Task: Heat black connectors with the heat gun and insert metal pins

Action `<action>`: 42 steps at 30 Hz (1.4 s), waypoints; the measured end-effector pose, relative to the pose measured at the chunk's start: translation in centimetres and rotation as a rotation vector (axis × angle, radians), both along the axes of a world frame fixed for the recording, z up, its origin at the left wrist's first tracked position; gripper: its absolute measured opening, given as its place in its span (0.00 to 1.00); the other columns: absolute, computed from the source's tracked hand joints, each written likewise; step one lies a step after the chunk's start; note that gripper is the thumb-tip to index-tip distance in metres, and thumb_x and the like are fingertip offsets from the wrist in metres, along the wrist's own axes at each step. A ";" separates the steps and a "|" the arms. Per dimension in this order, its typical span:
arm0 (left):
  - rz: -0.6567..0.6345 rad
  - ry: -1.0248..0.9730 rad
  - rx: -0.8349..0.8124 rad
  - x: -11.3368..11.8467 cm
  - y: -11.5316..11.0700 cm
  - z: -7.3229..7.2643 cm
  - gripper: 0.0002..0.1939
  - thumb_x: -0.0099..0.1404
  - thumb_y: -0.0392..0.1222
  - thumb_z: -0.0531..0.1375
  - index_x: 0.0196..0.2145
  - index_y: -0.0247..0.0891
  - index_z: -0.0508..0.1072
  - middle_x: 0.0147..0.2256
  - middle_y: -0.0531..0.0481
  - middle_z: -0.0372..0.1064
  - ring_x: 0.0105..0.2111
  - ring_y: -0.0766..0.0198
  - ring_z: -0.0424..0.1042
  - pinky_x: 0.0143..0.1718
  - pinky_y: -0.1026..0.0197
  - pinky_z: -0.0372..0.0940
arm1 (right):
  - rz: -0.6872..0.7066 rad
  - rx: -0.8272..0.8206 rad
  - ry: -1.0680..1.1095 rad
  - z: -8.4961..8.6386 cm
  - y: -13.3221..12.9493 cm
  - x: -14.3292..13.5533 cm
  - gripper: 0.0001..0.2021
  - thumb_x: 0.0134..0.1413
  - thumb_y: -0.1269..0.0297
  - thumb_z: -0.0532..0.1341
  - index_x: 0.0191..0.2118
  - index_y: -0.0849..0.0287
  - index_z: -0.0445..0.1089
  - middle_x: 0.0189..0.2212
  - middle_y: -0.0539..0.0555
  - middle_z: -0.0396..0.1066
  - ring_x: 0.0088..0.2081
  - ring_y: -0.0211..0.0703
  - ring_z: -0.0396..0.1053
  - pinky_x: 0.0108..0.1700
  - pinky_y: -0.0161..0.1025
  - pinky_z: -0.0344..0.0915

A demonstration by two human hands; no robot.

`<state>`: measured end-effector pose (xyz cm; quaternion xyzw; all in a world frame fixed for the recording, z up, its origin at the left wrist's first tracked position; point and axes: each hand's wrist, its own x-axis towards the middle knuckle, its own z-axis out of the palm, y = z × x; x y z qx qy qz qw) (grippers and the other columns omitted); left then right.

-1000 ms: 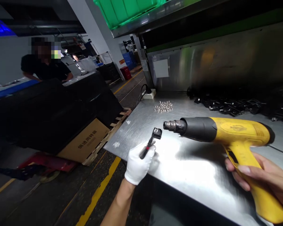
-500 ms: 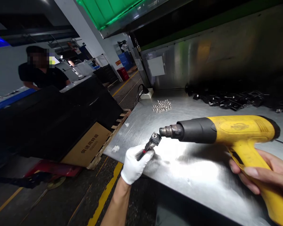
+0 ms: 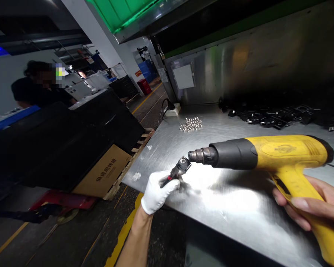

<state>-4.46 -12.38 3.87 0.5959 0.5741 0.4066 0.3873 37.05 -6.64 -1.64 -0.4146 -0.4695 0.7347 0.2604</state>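
In its white glove, my left hand (image 3: 157,191) is closed around a dark piece with a red mark. At that piece's far end is a small black part (image 3: 184,165) topped by a shiny round metal insert. Whether the dark piece is a tool or belongs to the part, I cannot tell. My bare right hand (image 3: 308,204) grips the handle of a yellow heat gun (image 3: 288,148). The gun's stepped metal nozzle (image 3: 202,155) points left, its tip right beside the black part.
On the steel table (image 3: 161,144) stand several small metal inserts (image 3: 191,124). Several black parts (image 3: 272,115) are heaped along the back right. A power strip (image 3: 173,110) sits at the back edge. Across the floor, a person (image 3: 41,85) is behind a dark bench, near a cardboard box (image 3: 104,172).
The heat gun has shifted very slightly right in view, its nozzle still at the black part. My left hand has barely moved. The person across the floor leans further left.
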 end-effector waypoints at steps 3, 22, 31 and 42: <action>-0.015 -0.035 -0.005 0.0 0.1 0.0 0.14 0.65 0.49 0.64 0.35 0.33 0.79 0.29 0.46 0.75 0.29 0.59 0.74 0.34 0.59 0.68 | 0.013 0.022 0.020 -0.6 0.0 0.5 0.21 0.51 0.47 0.66 0.45 0.56 0.72 0.21 0.53 0.66 0.24 0.49 0.64 0.28 0.45 0.63; -0.107 -0.207 -0.147 -1.2 1.2 0.1 0.26 0.61 0.56 0.65 0.44 0.28 0.78 0.31 0.42 0.76 0.28 0.58 0.75 0.34 0.55 0.72 | 0.020 0.043 0.003 -1.0 -0.1 0.7 0.19 0.53 0.49 0.65 0.45 0.56 0.71 0.21 0.52 0.66 0.24 0.48 0.63 0.28 0.44 0.64; -0.160 -0.235 -0.184 -1.1 1.8 0.8 0.28 0.59 0.60 0.66 0.42 0.29 0.79 0.28 0.42 0.75 0.26 0.58 0.75 0.31 0.56 0.72 | 0.021 0.056 -0.006 -0.6 0.1 0.4 0.19 0.53 0.47 0.64 0.45 0.55 0.71 0.21 0.53 0.67 0.25 0.49 0.64 0.28 0.44 0.64; -0.263 -0.230 -0.149 -1.7 2.3 0.2 0.23 0.62 0.56 0.64 0.36 0.28 0.79 0.28 0.43 0.74 0.27 0.60 0.74 0.31 0.59 0.71 | 0.062 0.055 0.014 -1.9 -0.1 1.3 0.21 0.53 0.47 0.64 0.47 0.55 0.70 0.21 0.53 0.66 0.25 0.49 0.64 0.28 0.44 0.64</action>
